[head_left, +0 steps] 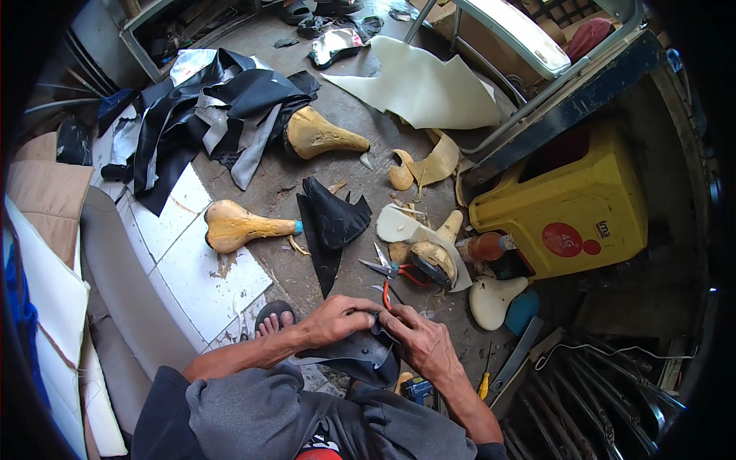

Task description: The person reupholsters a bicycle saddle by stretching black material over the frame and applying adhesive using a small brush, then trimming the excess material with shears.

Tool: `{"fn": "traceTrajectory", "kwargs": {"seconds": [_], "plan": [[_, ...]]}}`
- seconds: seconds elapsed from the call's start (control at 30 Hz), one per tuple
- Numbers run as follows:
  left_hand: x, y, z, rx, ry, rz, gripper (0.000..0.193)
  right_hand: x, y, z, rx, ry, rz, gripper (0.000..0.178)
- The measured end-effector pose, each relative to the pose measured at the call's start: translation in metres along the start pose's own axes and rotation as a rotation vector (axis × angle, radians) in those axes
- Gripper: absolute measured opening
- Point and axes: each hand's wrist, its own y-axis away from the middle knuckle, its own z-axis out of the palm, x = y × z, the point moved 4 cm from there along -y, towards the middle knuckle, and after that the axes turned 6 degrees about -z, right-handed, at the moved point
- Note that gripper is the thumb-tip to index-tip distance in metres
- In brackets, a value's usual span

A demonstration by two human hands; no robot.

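Black seat, one, lower centre: apparently part-worked, rim seemingly unfinished. Left hand: pinching that rim. Right hand: pinching same rim, beside red-handled tool. Yellow seats, two, upper centre and centre left: bare, apparently uncovered as yet.

One yellow plastic stool sat at the right, a bottle near it. Dark shoes stood farthest off; white floor tiles lay left.
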Motion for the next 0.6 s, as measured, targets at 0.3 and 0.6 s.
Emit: {"fn": "traceTrajectory", "kwargs": {"seconds": [0.3,0.6], "plan": [[0.000,-0.009,-0.002,0.072,0.325,0.028,0.031,-0.001,-0.014,-0.008,0.052,0.023,-0.057,0.056],[-0.018,-0.012,0.004,0.097,0.027,0.032,0.032,-0.005,0.006,0.014,0.116,0.051,-0.106,0.060]]}}
